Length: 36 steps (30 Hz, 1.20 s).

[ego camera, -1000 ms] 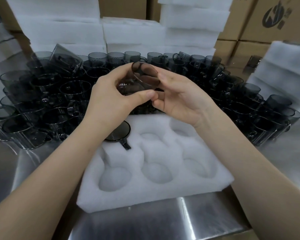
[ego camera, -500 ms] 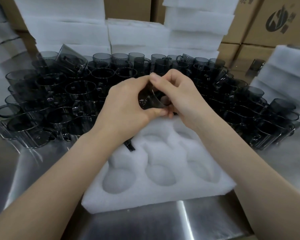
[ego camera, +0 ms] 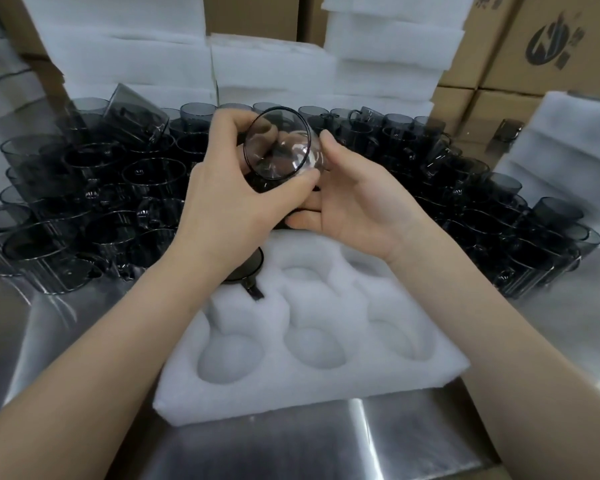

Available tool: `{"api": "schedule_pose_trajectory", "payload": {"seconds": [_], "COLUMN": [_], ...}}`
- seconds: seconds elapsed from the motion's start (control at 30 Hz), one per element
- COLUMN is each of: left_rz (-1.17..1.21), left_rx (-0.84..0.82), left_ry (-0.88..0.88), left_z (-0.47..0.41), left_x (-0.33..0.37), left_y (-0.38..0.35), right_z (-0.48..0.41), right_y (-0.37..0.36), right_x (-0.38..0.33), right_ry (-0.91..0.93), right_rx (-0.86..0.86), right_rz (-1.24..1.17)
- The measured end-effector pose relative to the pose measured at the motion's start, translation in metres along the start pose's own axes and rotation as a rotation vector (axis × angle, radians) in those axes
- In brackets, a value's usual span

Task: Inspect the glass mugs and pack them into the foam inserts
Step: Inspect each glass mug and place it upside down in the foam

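A smoky grey glass mug (ego camera: 277, 145) is held up above the foam insert, its round mouth turned toward me. My left hand (ego camera: 229, 202) grips its left side with fingers over the top and the thumb under it. My right hand (ego camera: 350, 199) holds its right side, fingertips curled against the wall. The white foam insert (ego camera: 312, 386) lies in front of me with several round wells. One mug (ego camera: 248, 271) sits in its back left well, handle pointing toward me, mostly hidden by my left wrist.
A dense crowd of grey glass mugs (ego camera: 94, 202) fills the steel table (ego camera: 257, 452) behind and beside the insert, from left to right (ego camera: 499, 216). Stacks of white foam sheets (ego camera: 271, 64) and cardboard boxes (ego camera: 548, 46) stand behind. More foam (ego camera: 568, 140) is piled at the right.
Both hands lifted the mug from low over the insert and turned it, so its open mouth now faces me.
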<state>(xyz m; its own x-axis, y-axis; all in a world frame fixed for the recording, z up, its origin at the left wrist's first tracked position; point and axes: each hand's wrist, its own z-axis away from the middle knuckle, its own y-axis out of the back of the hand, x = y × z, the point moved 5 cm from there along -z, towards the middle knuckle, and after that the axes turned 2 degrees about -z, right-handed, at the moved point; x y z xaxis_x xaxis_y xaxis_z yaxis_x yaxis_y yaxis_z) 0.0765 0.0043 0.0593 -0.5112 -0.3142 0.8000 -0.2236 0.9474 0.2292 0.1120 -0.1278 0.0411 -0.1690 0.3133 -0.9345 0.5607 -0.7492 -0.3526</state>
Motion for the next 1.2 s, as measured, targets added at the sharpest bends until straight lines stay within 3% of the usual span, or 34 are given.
{"api": "schedule_pose_trajectory", "payload": {"seconds": [0.07, 0.17, 0.33, 0.47, 0.57, 0.73, 0.87, 0.97, 1.07, 1.2], "left_rz": [0.058, 0.017, -0.199, -0.081, 0.009, -0.074, -0.032, 0.056, 0.19, 0.204], "left_rx": [-0.042, -0.056, -0.12, -0.109, -0.147, -0.228, -0.249, -0.227, -0.182, -0.146], "left_ry": [-0.004, -0.049, -0.1, -0.023, -0.01, -0.112, -0.158, -0.139, -0.098, -0.08], "left_z": [0.0, 0.0, -0.001, -0.004, -0.003, -0.002, 0.0, -0.001, -0.002, -0.004], "left_x": [-0.001, 0.0, 0.003, -0.002, -0.005, -0.001, 0.001, 0.0, 0.001, 0.002], "left_y": [-0.002, -0.003, -0.007, -0.002, -0.003, -0.008, -0.009, -0.007, -0.003, 0.0], "right_z": [0.001, 0.001, 0.002, 0.005, 0.006, 0.007, 0.005, 0.003, 0.001, 0.006], "right_y": [0.0, 0.007, 0.01, 0.007, 0.009, 0.011, 0.013, 0.015, 0.009, 0.001], "right_x": [-0.002, -0.006, -0.007, -0.009, -0.01, -0.012, -0.012, -0.008, -0.007, -0.006], "right_ry": [0.013, 0.123, 0.208, 0.188, 0.198, 0.24, 0.241, 0.18, 0.123, 0.095], "right_rx": [-0.032, 0.049, 0.164, 0.116, 0.179, 0.294, 0.339, 0.293, 0.137, -0.03], "right_rz": [-0.009, 0.069, 0.208, 0.182, 0.216, 0.285, 0.205, 0.056, -0.089, -0.026]}}
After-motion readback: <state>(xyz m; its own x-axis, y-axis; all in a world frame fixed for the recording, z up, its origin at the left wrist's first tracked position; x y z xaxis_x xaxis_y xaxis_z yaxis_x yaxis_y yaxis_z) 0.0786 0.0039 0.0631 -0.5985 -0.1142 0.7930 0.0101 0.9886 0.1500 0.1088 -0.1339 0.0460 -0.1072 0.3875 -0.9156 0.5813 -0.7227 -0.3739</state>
